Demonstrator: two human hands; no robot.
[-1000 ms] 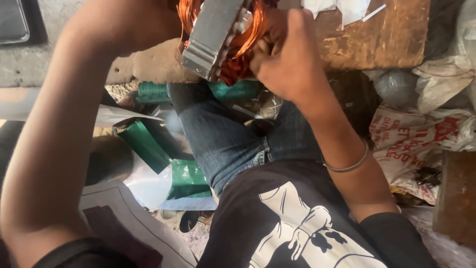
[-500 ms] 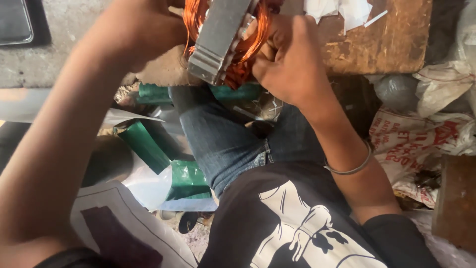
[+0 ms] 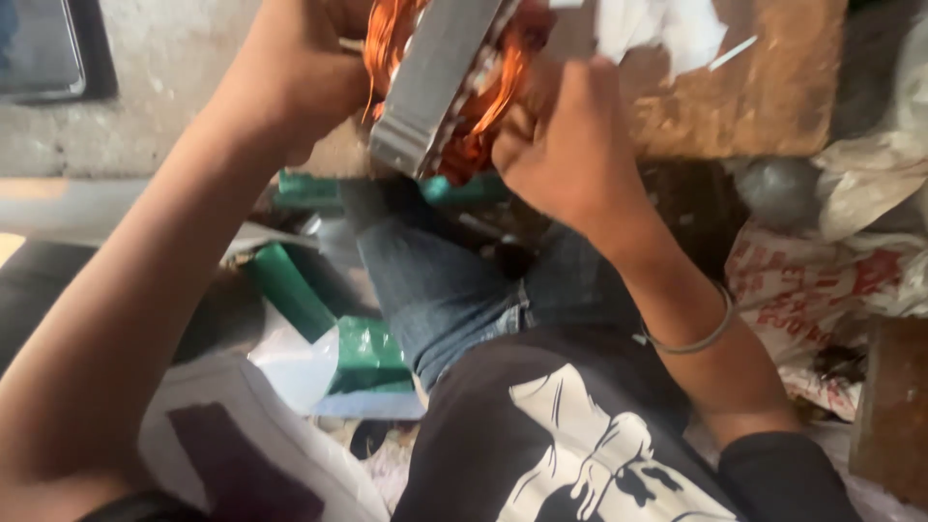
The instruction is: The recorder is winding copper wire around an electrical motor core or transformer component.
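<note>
gripping copper-wound stator [image 3: 440, 82], both hands closed

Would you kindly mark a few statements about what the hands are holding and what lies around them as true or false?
1. Both hands, left and right, grip the stator. True.
2. The stator's windings are blue. False: they are copper-orange.
3. A bangle sits on the right wrist. True.
4. The stator rests on the wooden board. False: it is held up in the hands.
5. Green packets lie by the left leg. True.
</note>
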